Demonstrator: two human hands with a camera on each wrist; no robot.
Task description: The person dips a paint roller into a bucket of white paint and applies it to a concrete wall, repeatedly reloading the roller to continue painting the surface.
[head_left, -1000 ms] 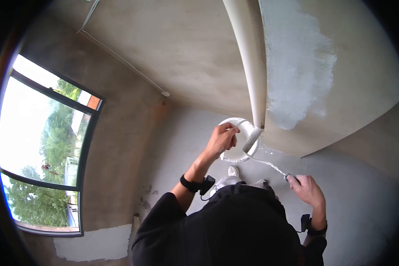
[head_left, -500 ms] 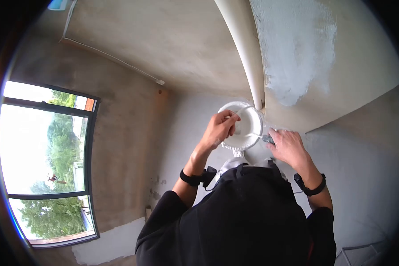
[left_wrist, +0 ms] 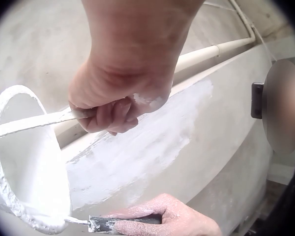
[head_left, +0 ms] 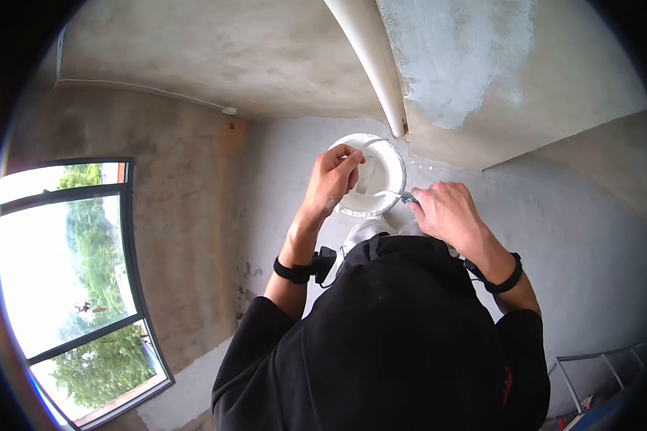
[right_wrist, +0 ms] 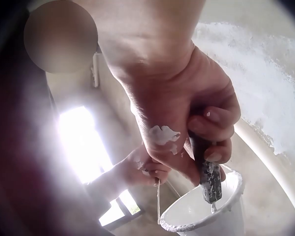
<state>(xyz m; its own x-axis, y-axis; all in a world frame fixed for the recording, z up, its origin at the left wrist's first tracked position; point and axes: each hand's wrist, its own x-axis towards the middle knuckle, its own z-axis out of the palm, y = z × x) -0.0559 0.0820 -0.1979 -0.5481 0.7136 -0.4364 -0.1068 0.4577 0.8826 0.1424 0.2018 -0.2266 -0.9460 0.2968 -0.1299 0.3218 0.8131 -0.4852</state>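
In the head view my left hand (head_left: 331,181) is over the near left rim of a white bucket (head_left: 401,164). Its curled fingers hold the bucket's bail handle (left_wrist: 32,125), a white-coated strip in the left wrist view. My right hand (head_left: 449,212) grips the dark grip of a paint roller (right_wrist: 211,179), just outside the bucket's right rim. From that grip a white-smeared rod (head_left: 386,192) reaches over the rim into the bucket; the roller's head is inside, mostly hidden. White paint marks both hands.
A pale pipe (head_left: 370,61) runs down the wall behind the bucket. Beside it is a wet whitish patch (head_left: 460,61) on the wall. A window (head_left: 86,273) is on the left. At lower right stands a metal frame (head_left: 571,384).
The roller head has gone from the bucket's right rim down inside it. My right hand has moved up and left to the bucket. The left hand keeps its hold; the head view has shifted.
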